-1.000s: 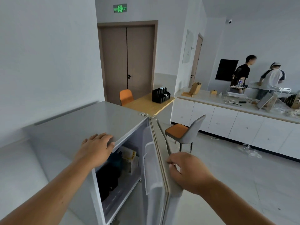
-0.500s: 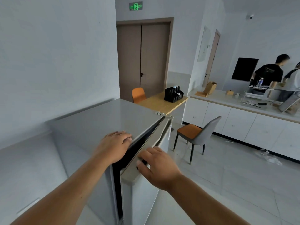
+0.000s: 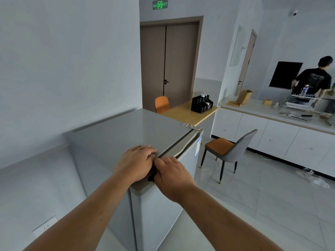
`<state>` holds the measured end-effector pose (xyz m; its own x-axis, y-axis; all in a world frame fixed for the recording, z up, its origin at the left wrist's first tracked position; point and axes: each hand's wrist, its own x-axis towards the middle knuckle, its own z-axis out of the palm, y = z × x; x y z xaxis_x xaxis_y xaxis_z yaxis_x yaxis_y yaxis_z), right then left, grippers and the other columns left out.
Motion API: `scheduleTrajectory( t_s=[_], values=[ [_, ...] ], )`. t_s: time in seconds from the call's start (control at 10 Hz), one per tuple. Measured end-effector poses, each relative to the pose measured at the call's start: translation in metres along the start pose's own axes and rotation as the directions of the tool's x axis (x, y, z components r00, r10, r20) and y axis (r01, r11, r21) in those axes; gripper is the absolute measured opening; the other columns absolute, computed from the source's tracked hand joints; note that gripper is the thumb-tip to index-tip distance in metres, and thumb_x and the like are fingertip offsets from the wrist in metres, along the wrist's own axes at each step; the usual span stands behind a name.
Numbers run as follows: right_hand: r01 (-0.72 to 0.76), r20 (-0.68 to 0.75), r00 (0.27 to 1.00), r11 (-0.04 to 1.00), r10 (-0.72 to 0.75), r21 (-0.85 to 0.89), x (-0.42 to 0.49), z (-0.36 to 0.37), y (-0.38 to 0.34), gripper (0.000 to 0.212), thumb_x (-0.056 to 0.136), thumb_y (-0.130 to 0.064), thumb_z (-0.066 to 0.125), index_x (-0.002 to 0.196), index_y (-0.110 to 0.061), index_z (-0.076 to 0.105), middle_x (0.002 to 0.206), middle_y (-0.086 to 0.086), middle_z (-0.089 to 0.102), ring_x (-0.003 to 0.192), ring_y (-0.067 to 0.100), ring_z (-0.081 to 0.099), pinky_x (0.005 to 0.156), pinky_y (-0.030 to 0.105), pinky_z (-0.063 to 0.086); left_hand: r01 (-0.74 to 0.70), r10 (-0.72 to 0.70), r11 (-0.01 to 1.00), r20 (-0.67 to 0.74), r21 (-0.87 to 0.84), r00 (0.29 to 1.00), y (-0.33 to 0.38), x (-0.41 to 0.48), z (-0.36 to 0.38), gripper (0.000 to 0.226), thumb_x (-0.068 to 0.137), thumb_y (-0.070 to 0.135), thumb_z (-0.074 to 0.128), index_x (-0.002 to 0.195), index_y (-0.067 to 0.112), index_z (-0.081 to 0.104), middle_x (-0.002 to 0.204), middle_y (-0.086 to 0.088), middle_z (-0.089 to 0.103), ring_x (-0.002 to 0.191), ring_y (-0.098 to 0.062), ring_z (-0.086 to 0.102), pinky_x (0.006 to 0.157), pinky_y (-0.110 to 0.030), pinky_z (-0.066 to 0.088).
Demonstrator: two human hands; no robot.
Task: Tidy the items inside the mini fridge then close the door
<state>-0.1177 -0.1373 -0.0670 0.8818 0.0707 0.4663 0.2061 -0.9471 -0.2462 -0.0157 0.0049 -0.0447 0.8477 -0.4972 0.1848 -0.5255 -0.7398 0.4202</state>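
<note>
The grey mini fridge [image 3: 125,131] stands against the left wall, seen from above. Its door [image 3: 159,205] lies closed against the cabinet, with only a thin dark seam along the top front edge. My left hand [image 3: 136,163] rests flat on the fridge top near the front corner, fingers together. My right hand [image 3: 172,175] presses on the top edge of the door, right beside the left hand. The items inside the fridge are hidden behind the door.
A grey chair with an orange seat [image 3: 228,151] stands on the tiled floor right of the fridge. A wooden desk [image 3: 188,113] with a black organizer [image 3: 201,104] sits behind. White counter cabinets [image 3: 275,134] run along the right, where a person [image 3: 313,78] stands.
The door swung from wide open to closed, pushed by my right hand. My view shifted left, and the fridge contents went out of sight.
</note>
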Motion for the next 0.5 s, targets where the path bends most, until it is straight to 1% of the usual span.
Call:
scheduleTrajectory(
  t_s=[0.1, 0.2, 0.3, 0.4, 0.5],
  values=[
    [-0.001, -0.012, 1.000, 1.000, 0.001, 0.006, -0.002, 0.003, 0.000, 0.029, 0.097, -0.035, 0.046, 0.116, -0.019, 0.061, 0.104, 0.003, 0.065, 0.096, 0.022, 0.052, 0.084, 0.029, 0.037, -0.004, 0.004, 1.000, 0.000, 0.007, 1.000, -0.001, 0.000, 0.002, 0.042, 0.108, 0.043, 0.041, 0.146, 0.040, 0.058, 0.164, 0.008, 0.047, 0.153, -0.020, 0.036, 0.125, -0.042, 0.025],
    [-0.003, -0.011, 1.000, 1.000, 0.004, 0.021, -0.003, 0.002, 0.001, 0.027, 0.097, -0.033, 0.047, 0.114, -0.017, 0.062, 0.104, 0.004, 0.065, 0.096, 0.022, 0.052, 0.084, 0.029, 0.036, -0.005, 0.005, 1.000, -0.002, 0.019, 1.000, 0.000, -0.001, 0.001, 0.042, 0.108, 0.044, 0.041, 0.146, 0.040, 0.057, 0.164, 0.008, 0.047, 0.153, -0.020, 0.036, 0.124, -0.042, 0.025],
    [0.005, 0.014, 1.000, 0.995, -0.007, 0.098, -0.002, -0.006, 0.002, 0.017, 0.099, -0.023, 0.050, 0.104, -0.015, 0.064, 0.101, 0.005, 0.065, 0.095, 0.023, 0.054, 0.085, 0.033, 0.045, -0.044, 0.045, 0.999, -0.032, 0.017, 0.998, 0.001, -0.002, 0.002, 0.041, 0.108, 0.042, 0.044, 0.144, 0.036, 0.060, 0.160, 0.004, 0.053, 0.150, -0.022, 0.042, 0.122, -0.042, 0.030],
    [-0.009, 0.012, 1.000, 0.985, 0.007, 0.172, -0.005, -0.023, 0.007, 0.015, 0.102, -0.023, 0.051, 0.095, -0.017, 0.064, 0.095, 0.002, 0.067, 0.089, 0.020, 0.057, 0.078, 0.040, 0.051, -0.140, 0.140, 0.990, -0.077, -0.001, 0.987, 0.007, -0.005, -0.003, 0.041, 0.105, 0.039, 0.054, 0.144, 0.027, 0.062, 0.153, 0.001, 0.060, 0.143, -0.023, 0.049, 0.116, -0.041, 0.040],
    [-0.043, -0.067, 0.996, 0.991, 0.052, 0.126, -0.008, -0.037, 0.019, 0.028, 0.106, -0.033, 0.046, 0.112, -0.022, 0.070, 0.109, -0.003, 0.071, 0.104, 0.016, 0.058, 0.086, 0.035, 0.051, -0.250, 0.261, 0.964, -0.134, 0.095, 0.956, 0.018, -0.010, -0.004, 0.045, 0.101, 0.046, 0.061, 0.140, 0.023, 0.066, 0.146, -0.001, 0.066, 0.139, -0.024, 0.054, 0.112, -0.043, 0.046]
  ],
)
